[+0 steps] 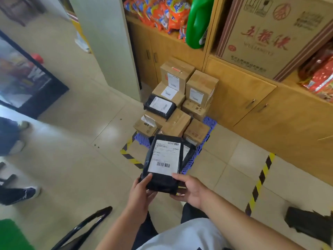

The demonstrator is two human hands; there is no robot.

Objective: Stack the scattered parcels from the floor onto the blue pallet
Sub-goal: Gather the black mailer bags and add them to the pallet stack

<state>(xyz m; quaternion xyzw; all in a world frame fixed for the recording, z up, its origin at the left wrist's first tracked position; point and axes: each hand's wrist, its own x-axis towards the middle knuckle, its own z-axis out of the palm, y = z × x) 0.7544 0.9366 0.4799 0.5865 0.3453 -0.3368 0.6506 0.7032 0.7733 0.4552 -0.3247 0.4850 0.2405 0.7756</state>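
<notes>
Parcel [163, 165]: black wrap; white barcoded label

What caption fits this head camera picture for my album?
Left hand and right hand hold a black plastic parcel bag by the blue plastic pallet stacked with brown cardboard boxes.

View: we work from one wide-angle camera worn on the head.
Facing: we look forward and steeply down at the tiled floor [75, 159], toward the blue pallet [210, 124] before the wooden cabinets [239, 100].
Nearness: our left hand [142, 188] and right hand [191, 191] sit close at lower centre, gripping a black parcel [162, 159]; the pallet lies just beyond.
Framing: we see the scene tilted, its straight edges bowed.
</notes>
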